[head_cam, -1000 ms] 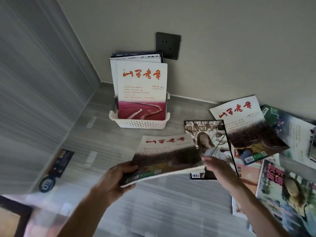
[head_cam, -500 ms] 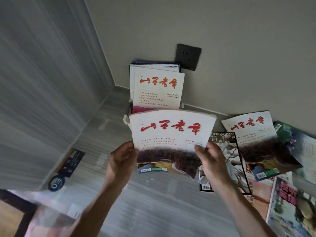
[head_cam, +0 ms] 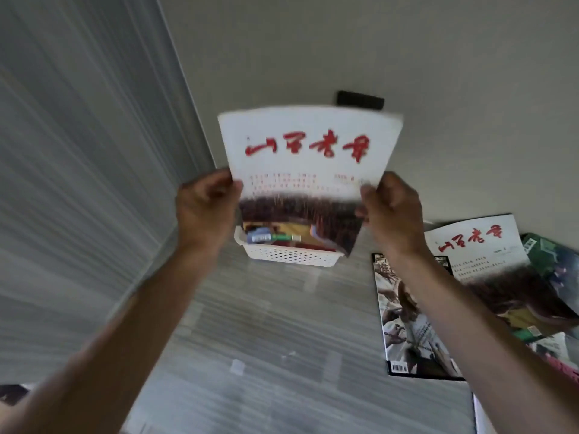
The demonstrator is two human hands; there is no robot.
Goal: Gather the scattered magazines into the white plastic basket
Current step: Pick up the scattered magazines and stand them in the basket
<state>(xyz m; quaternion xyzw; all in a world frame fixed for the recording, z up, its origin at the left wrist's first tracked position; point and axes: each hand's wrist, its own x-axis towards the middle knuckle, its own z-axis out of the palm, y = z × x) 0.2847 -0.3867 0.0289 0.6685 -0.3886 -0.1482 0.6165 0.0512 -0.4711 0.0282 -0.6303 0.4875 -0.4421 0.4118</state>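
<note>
I hold a white magazine with red brush lettering [head_cam: 308, 158] upright in both hands, its lower edge just above the white plastic basket [head_cam: 289, 255]. My left hand [head_cam: 205, 206] grips its left edge and my right hand [head_cam: 390, 211] grips its right edge. The held magazine hides the magazines standing in the basket behind it. On the floor to the right lie a matching white-and-red magazine [head_cam: 488, 264], a black-edged magazine with a photo cover [head_cam: 407, 324] and a green-covered one [head_cam: 554, 261].
The basket stands against the beige wall [head_cam: 438, 73], below a dark wall socket [head_cam: 360, 98]. A grey panelled wall [head_cam: 78, 183] closes the left side. Grey striped floor [head_cam: 266, 355] stretches in front of the basket. More magazine corners show at the lower right edge.
Both hands have raised the magazine upright and carried it forward, from in front of the basket to just over it. The view has also closed in on the basket.
</note>
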